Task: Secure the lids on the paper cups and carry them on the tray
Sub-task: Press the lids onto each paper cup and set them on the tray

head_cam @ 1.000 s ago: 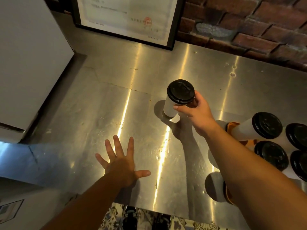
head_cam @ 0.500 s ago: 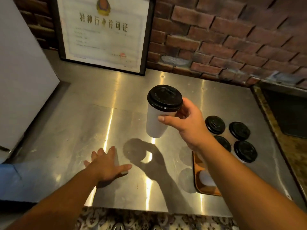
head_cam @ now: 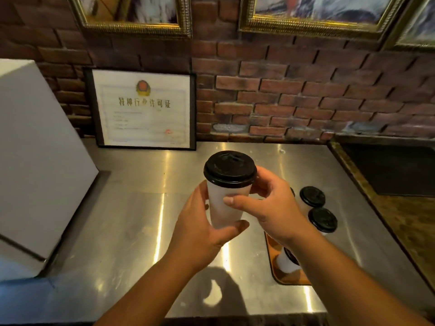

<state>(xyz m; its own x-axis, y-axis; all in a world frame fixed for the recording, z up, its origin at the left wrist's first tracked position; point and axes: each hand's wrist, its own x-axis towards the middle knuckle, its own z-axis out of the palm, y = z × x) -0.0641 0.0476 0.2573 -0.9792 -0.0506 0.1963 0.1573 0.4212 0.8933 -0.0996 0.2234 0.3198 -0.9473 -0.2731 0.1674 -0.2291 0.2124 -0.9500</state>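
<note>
A white paper cup (head_cam: 222,203) with a black lid (head_cam: 230,168) is held upright in the air above the steel counter. My left hand (head_cam: 200,231) grips its lower body from the left, thumb across the front. My right hand (head_cam: 270,208) holds it just under the lid from the right. To the right, an orange tray (head_cam: 280,276) carries other lidded white cups (head_cam: 312,196), (head_cam: 323,220); my right forearm hides part of the tray and some of its cups.
The steel counter (head_cam: 131,220) runs to a brick wall with a framed certificate (head_cam: 143,109) leaning on it. A white box-like appliance (head_cam: 35,161) stands at the left. A dark mat and wooden surface (head_cam: 395,208) lie to the right.
My right hand lifted the cup off the counter and brought it nearer. My left hand left the counter and took hold of the cup's body. The view tilted up toward the wall.
</note>
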